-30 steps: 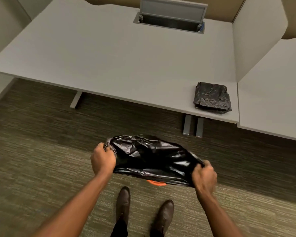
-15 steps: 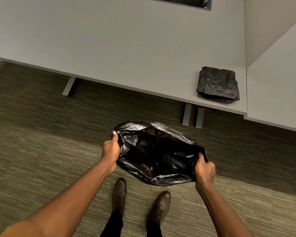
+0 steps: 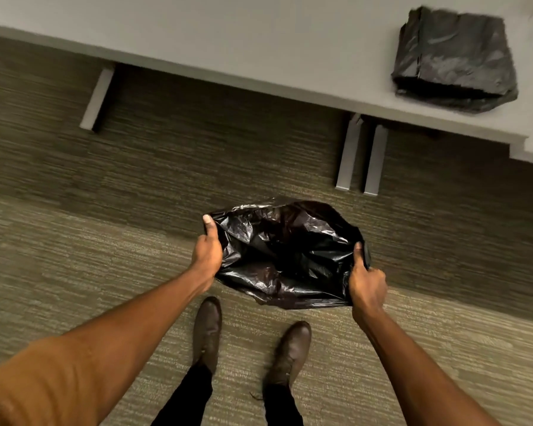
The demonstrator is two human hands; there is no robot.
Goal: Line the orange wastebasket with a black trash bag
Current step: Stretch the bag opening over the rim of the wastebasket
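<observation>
Black trash bag point(image 3: 286, 253) is spread open, left hand point(image 3: 206, 253) and right hand point(image 3: 366, 281) each clenched on its rim, hiding any wastebasket beneath; inside looks dark.

A striped olive-brown carpet floor point(image 3: 74, 247) fills most of the frame, its pile running in fine horizontal lines, darker in a broad band below the desk and paler toward the bottom. Across the top of the frame runs a pale grey flat desk top point(image 3: 259, 50), its front edge slanting down from the upper left to the right edge. Under it, a grey metal support foot point(image 3: 96, 98) shows at upper left, and two grey metal support feet point(image 3: 360, 158) stand side by side right of centre. At upper right, on the desk, lies a folded stack of dark plastic sheeting point(image 3: 453, 56), near the front edge.
</observation>
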